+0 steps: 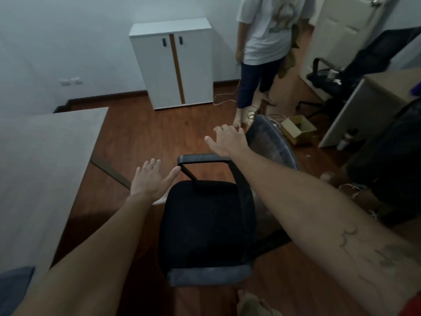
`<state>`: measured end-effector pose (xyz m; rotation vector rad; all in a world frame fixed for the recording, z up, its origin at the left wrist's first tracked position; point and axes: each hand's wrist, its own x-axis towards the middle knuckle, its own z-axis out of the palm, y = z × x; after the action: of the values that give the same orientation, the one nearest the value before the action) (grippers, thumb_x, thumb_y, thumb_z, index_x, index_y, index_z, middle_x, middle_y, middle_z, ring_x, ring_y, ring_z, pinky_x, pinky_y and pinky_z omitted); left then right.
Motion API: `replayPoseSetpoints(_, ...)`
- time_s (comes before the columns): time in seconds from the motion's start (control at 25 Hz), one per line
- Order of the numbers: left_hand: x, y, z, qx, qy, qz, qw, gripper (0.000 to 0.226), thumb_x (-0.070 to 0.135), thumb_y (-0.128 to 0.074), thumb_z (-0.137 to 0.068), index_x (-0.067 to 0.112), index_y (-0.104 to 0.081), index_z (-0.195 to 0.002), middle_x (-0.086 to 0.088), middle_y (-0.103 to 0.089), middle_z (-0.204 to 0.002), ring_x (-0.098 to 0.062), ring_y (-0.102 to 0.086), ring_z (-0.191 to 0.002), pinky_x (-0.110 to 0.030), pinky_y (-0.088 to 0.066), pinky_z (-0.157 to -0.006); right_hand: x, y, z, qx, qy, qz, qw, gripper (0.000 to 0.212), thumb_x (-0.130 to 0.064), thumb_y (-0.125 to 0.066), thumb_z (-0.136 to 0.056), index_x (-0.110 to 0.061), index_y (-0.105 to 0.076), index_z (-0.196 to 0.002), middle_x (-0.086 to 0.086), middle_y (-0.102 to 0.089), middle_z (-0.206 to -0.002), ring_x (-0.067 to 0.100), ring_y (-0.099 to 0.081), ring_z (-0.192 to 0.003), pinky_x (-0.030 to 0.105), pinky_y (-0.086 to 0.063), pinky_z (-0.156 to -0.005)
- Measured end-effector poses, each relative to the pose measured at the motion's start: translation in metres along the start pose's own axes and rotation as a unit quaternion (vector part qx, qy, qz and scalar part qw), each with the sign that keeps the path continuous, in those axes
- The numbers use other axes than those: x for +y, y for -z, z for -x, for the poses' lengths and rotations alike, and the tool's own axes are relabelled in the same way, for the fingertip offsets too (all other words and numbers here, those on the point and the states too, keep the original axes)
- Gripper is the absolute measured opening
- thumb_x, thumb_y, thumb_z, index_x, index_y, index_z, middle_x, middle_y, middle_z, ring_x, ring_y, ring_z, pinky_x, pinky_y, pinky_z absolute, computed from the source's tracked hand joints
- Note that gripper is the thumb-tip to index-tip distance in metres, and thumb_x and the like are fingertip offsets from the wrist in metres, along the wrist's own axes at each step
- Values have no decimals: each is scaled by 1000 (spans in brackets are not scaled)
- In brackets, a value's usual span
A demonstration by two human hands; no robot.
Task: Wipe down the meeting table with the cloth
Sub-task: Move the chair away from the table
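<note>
The grey meeting table [41, 160] fills the left side of the head view, its top bare. A blue cloth [13, 283] shows at the bottom left corner by the table's near edge. My left hand [150, 179] is stretched out with straight fingers, its thumb next to the armrest of a black office chair [205, 226]. My right hand [227, 140] reaches over the armrest toward the chair's mesh backrest [271, 142], fingers relaxed and holding nothing.
Another person [264, 51] stands barefoot near a white cabinet [175, 62] at the back wall. Cables and an open cardboard box [298, 128] lie on the wooden floor. A second desk [369, 103] and chair [355, 71] stand at the right by a door.
</note>
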<state>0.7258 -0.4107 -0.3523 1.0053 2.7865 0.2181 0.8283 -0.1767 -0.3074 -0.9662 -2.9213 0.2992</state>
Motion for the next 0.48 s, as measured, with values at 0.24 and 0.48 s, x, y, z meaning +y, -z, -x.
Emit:
replayPoseSetpoints(0.24, 75, -44, -15, -45, -56, 1, 997, 99, 82, -25, -88, 10, -25, -156, -7, -22, -164, -21, -15, -152, -44, -12, -124, 81, 14, -7, 55, -32, 20, 998, 59, -53, -38, -101, -14, -51, -144, 11, -51, -147, 29, -40, -140, 55, -24, -119)
replayPoseSetpoints(0.48, 126, -132, 18, -156, -41, 24, 987, 109, 86, -35, -81, 13, -14, -159, -5, -10, -167, -20, -5, -154, -41, -4, -125, 156, 6, -15, 53, -60, 14, 997, 67, -53, -45, -98, -17, -37, -154, 9, -37, -159, 29, -30, -148, 54, -24, -119)
